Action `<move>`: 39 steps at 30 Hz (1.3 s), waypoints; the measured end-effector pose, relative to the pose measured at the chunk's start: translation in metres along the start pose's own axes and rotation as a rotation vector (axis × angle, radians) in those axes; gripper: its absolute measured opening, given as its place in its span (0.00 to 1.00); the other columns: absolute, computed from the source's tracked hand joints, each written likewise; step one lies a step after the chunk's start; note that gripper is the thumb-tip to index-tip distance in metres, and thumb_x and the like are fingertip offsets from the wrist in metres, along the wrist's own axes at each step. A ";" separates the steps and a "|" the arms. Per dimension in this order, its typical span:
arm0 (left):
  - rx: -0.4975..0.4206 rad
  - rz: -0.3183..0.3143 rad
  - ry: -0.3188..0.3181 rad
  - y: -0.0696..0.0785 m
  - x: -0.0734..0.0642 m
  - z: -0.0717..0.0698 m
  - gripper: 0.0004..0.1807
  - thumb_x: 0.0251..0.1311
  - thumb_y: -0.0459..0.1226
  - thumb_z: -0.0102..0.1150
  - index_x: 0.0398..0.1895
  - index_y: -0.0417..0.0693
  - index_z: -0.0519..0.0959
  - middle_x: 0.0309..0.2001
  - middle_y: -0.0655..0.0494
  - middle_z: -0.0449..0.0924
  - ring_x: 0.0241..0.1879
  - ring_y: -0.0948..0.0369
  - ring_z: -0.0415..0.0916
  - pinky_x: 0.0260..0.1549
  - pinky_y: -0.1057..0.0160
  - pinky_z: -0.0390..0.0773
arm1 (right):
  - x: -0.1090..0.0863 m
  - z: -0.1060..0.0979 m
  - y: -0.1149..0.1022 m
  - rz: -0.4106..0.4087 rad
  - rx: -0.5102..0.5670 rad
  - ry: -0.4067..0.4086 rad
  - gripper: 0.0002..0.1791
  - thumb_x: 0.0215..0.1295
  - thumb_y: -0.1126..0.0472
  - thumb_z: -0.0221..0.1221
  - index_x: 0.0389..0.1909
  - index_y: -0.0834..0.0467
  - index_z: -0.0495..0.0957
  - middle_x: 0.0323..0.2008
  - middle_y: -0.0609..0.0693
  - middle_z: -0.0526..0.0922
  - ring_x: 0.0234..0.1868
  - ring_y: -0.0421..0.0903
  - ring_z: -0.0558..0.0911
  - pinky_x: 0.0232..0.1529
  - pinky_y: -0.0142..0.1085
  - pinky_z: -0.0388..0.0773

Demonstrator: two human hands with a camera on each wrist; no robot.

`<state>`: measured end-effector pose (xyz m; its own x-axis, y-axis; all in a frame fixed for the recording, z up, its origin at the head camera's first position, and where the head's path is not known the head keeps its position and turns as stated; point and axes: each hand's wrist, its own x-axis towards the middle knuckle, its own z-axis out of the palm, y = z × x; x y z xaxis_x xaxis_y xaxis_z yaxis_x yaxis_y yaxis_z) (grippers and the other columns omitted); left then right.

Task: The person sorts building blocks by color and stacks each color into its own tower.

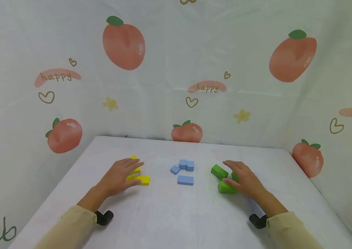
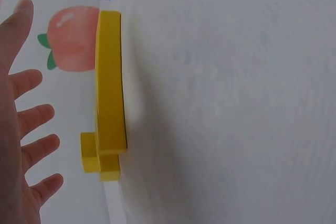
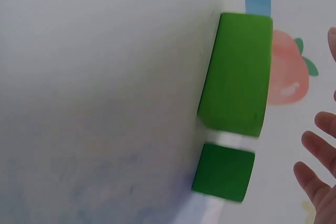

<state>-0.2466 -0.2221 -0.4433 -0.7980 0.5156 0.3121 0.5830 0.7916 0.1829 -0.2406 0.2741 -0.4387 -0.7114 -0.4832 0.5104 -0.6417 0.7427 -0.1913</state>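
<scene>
Hovering over the yellow blocks (image 1: 144, 180), nearer the left edge of the white surface (image 1: 182, 214), the left hand (image 1: 118, 178) has its grip spread loosely and holds nothing. The right hand (image 1: 246, 180), its grip likewise spread and holding nothing, is over the green blocks (image 1: 219, 172) nearer the right edge, while three small blue blocks (image 1: 183, 164) and, farther from the back edge, an oblong blue block (image 1: 185, 180) lie between the two groups.
</scene>
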 end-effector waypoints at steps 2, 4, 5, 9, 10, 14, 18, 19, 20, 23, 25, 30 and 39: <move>-0.003 0.006 -0.007 0.002 0.002 0.002 0.34 0.61 0.57 0.59 0.68 0.56 0.70 0.67 0.52 0.68 0.66 0.49 0.62 0.63 0.43 0.57 | 0.004 0.001 -0.004 -0.009 0.003 -0.002 0.37 0.55 0.54 0.70 0.65 0.58 0.69 0.59 0.55 0.74 0.58 0.57 0.73 0.54 0.56 0.72; -0.004 0.016 -0.007 0.004 0.004 0.005 0.33 0.61 0.56 0.59 0.68 0.55 0.70 0.67 0.52 0.68 0.66 0.50 0.62 0.63 0.43 0.57 | 0.007 0.003 -0.007 -0.026 0.008 0.002 0.37 0.54 0.54 0.71 0.65 0.58 0.69 0.59 0.55 0.75 0.58 0.57 0.73 0.54 0.55 0.73; -0.011 0.015 -0.009 0.005 0.005 0.006 0.33 0.61 0.56 0.59 0.68 0.55 0.70 0.67 0.52 0.68 0.66 0.51 0.62 0.63 0.43 0.57 | 0.009 0.004 -0.008 -0.036 0.008 0.008 0.37 0.54 0.54 0.71 0.65 0.58 0.70 0.59 0.55 0.75 0.58 0.56 0.74 0.54 0.54 0.73; -0.026 0.018 -0.003 0.011 0.010 0.010 0.34 0.61 0.57 0.59 0.68 0.55 0.71 0.65 0.53 0.70 0.66 0.52 0.63 0.63 0.43 0.58 | 0.015 0.010 -0.013 -0.059 0.019 0.020 0.37 0.52 0.55 0.72 0.64 0.59 0.71 0.58 0.55 0.76 0.57 0.56 0.74 0.54 0.52 0.74; -0.027 0.015 -0.003 0.012 0.012 0.011 0.34 0.60 0.58 0.59 0.67 0.56 0.71 0.65 0.54 0.70 0.66 0.52 0.63 0.63 0.44 0.58 | 0.016 0.011 -0.014 -0.057 0.020 0.017 0.37 0.52 0.54 0.72 0.63 0.59 0.71 0.57 0.55 0.76 0.57 0.55 0.75 0.54 0.52 0.74; -0.023 0.004 -0.019 0.019 0.017 0.015 0.34 0.60 0.59 0.58 0.68 0.58 0.71 0.65 0.57 0.70 0.66 0.53 0.63 0.63 0.44 0.59 | 0.021 0.016 -0.019 -0.025 0.019 -0.022 0.36 0.54 0.52 0.71 0.64 0.58 0.71 0.58 0.55 0.76 0.58 0.55 0.74 0.55 0.51 0.74; -0.027 -0.003 -0.024 0.025 0.021 0.017 0.34 0.59 0.61 0.58 0.67 0.59 0.71 0.64 0.59 0.71 0.65 0.53 0.63 0.63 0.44 0.60 | 0.025 0.020 -0.024 -0.032 0.041 -0.018 0.36 0.55 0.52 0.71 0.63 0.58 0.71 0.57 0.55 0.76 0.57 0.55 0.74 0.55 0.52 0.74; -0.034 -0.002 -0.023 0.027 0.022 0.018 0.35 0.59 0.61 0.58 0.67 0.59 0.71 0.64 0.59 0.72 0.65 0.53 0.64 0.63 0.44 0.60 | 0.026 0.020 -0.025 -0.040 0.052 -0.010 0.36 0.54 0.53 0.71 0.63 0.59 0.72 0.57 0.55 0.76 0.57 0.55 0.75 0.54 0.52 0.74; -0.042 -0.003 -0.022 0.029 0.023 0.018 0.35 0.59 0.61 0.59 0.67 0.58 0.71 0.63 0.59 0.72 0.65 0.53 0.64 0.63 0.44 0.60 | 0.027 0.021 -0.027 -0.047 0.056 -0.004 0.35 0.54 0.53 0.71 0.63 0.59 0.72 0.57 0.56 0.76 0.57 0.56 0.75 0.54 0.52 0.74; -0.064 0.002 -0.026 0.033 0.026 0.021 0.34 0.59 0.60 0.60 0.67 0.58 0.71 0.63 0.58 0.72 0.65 0.52 0.64 0.63 0.44 0.61 | 0.030 0.024 -0.030 -0.056 0.067 -0.004 0.35 0.54 0.53 0.71 0.62 0.60 0.72 0.56 0.56 0.77 0.57 0.55 0.75 0.54 0.52 0.74; -0.067 -0.003 -0.037 0.036 0.029 0.022 0.34 0.59 0.60 0.59 0.67 0.59 0.71 0.63 0.59 0.72 0.65 0.52 0.64 0.63 0.44 0.61 | 0.032 0.026 -0.032 -0.046 0.069 -0.022 0.35 0.54 0.53 0.71 0.63 0.59 0.72 0.56 0.55 0.77 0.57 0.55 0.75 0.55 0.51 0.74; -0.069 -0.004 -0.053 0.043 0.036 0.028 0.35 0.59 0.60 0.59 0.68 0.61 0.70 0.63 0.61 0.72 0.65 0.53 0.63 0.64 0.46 0.60 | 0.036 0.031 -0.035 -0.019 0.077 -0.063 0.35 0.57 0.51 0.70 0.64 0.56 0.72 0.57 0.53 0.76 0.58 0.53 0.74 0.56 0.49 0.74; -0.126 -0.029 -0.077 0.059 0.049 0.034 0.34 0.60 0.60 0.59 0.68 0.61 0.71 0.62 0.61 0.74 0.62 0.56 0.66 0.63 0.48 0.62 | 0.040 0.040 -0.040 0.005 0.095 -0.101 0.34 0.57 0.51 0.69 0.64 0.55 0.72 0.56 0.53 0.77 0.57 0.52 0.75 0.56 0.49 0.74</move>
<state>-0.2567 -0.1391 -0.4489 -0.8212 0.5205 0.2338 0.5704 0.7616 0.3076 -0.2547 0.2066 -0.4447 -0.7367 -0.5276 0.4230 -0.6592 0.6999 -0.2749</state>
